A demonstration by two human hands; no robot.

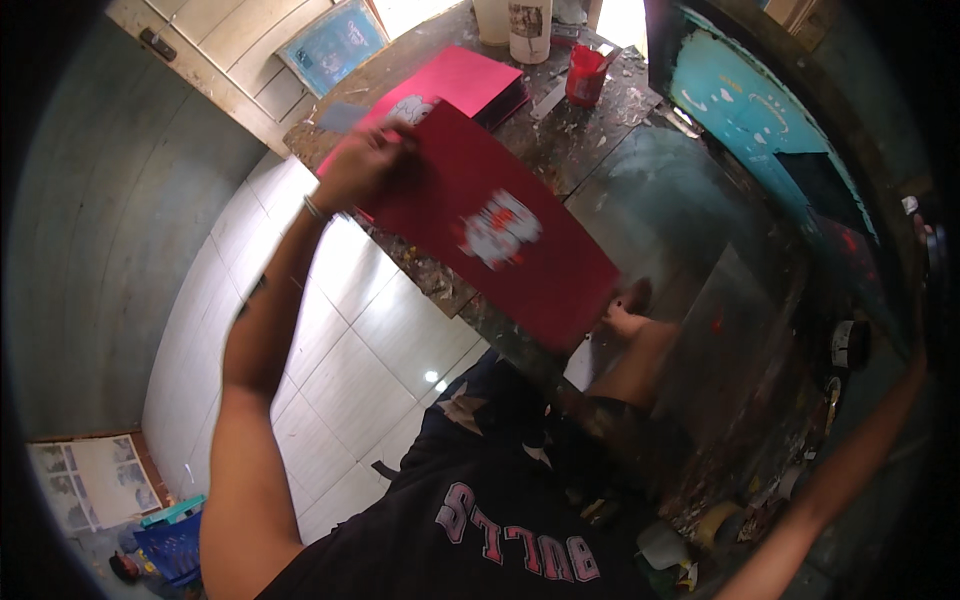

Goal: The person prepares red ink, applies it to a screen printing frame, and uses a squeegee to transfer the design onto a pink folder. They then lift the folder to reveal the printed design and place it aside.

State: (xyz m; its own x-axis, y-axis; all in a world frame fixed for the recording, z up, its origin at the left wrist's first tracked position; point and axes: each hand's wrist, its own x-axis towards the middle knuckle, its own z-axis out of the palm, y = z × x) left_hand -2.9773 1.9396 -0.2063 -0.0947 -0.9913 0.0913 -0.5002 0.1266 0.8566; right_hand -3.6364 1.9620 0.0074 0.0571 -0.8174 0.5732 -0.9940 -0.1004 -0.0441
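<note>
The left hand (358,165) pinched the red printed sheet's (490,225) far corner — fingers closed on its edge; the right hand (922,235) reached away, grip unclear.

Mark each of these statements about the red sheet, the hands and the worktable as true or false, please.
1. The left hand grips one end of the dark red sheet. True.
2. The sheet carries a white and red print near its middle. True.
3. The sheet lies flat on the floor tiles. False: it is held up above the paint-stained worktable.
4. A red cup stands on the worktable. True.
5. The pink stack lies on the blue crate. False: it lies on the worktable, beyond the sheet.
6. The right hand holds the sheet's other end. False: the right arm reaches away to the right; its hand is hidden at the rim.
</note>
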